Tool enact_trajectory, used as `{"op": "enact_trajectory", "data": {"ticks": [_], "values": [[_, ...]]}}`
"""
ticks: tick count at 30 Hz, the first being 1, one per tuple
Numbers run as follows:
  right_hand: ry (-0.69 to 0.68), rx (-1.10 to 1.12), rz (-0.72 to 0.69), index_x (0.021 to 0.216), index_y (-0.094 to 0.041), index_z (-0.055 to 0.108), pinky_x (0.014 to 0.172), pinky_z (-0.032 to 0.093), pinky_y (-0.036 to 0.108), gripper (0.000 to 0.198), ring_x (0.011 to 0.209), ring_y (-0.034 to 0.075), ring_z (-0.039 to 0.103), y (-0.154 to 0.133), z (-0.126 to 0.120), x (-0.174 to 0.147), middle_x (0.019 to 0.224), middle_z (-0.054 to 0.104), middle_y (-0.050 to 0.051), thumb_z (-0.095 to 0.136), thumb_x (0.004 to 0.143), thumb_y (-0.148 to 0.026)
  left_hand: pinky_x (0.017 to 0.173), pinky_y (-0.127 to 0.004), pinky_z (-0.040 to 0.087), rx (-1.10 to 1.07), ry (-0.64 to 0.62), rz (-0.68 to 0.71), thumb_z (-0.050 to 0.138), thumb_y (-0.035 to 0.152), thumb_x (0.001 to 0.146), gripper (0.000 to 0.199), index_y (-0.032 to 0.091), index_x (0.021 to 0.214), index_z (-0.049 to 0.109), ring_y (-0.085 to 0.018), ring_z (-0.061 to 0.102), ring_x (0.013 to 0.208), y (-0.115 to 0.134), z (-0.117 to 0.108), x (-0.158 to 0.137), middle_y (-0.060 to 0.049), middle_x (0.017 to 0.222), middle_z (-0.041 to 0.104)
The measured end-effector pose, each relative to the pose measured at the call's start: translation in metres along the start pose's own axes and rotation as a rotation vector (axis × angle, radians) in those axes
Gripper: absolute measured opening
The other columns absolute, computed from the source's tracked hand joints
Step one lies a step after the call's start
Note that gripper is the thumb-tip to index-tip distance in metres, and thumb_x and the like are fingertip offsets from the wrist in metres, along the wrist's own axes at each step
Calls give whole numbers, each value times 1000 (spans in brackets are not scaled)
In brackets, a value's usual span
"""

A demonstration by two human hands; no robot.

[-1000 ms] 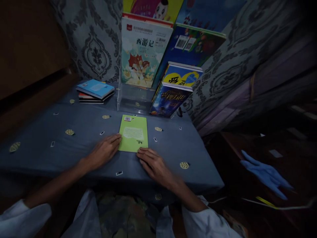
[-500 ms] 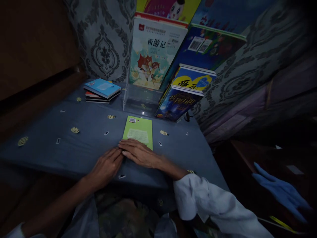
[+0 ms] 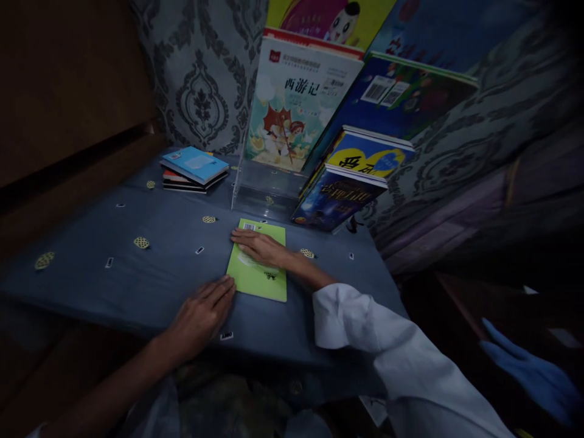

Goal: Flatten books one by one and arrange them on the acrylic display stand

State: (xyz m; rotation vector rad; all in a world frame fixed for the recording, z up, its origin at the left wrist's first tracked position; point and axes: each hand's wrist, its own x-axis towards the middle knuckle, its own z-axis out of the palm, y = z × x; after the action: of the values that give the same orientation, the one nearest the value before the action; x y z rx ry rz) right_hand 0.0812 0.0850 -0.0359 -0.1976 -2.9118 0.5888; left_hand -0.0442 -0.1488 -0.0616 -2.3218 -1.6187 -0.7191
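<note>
A thin green book (image 3: 258, 286) lies flat on the cloth-covered table in front of me, a barcode near its far edge. Across its upper half rests my right hand (image 3: 260, 248), palm down with fingers stretched toward the left edge, hiding part of the printed text. My left hand (image 3: 205, 316) lies on the cloth at the book's near left corner, fingers extended and fingertips touching or almost touching that corner. Neither hand grasps anything.
Behind the book stands a clear acrylic rack (image 3: 264, 198) holding several picture books, among them a white-covered book (image 3: 301, 103) and a dark blue book (image 3: 340, 198). A small book stack (image 3: 196, 165) sits at the back left. A blue glove (image 3: 529, 371) lies at the right.
My right hand has moved away from me up the green book, uncovering its lower part. My left hand stays near the lower left corner. The view has shifted slightly.
</note>
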Motion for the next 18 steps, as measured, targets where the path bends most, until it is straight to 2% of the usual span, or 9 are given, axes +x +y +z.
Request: {"op": "enact_trajectory", "data": {"ticks": [8,18], "values": [[73,8,92,145,-18,50,122,33,44,45,147,20,37,31,-1,4,154,47,9,37,105,-33,97,-38,58,6,9,-9,41,15,100,39,12,135,58,-26,64,120,1,1,1,-15,126,68],[186,-14,242,146,-13,48,122,30,51,48,145,25,39,56,5,-38,154,46,14,37,103,-32,91,-39,58,42,-84,21,40,19,102,33,9,124,63,-27,66,113,-4,-6,17,-16,121,69]]}}
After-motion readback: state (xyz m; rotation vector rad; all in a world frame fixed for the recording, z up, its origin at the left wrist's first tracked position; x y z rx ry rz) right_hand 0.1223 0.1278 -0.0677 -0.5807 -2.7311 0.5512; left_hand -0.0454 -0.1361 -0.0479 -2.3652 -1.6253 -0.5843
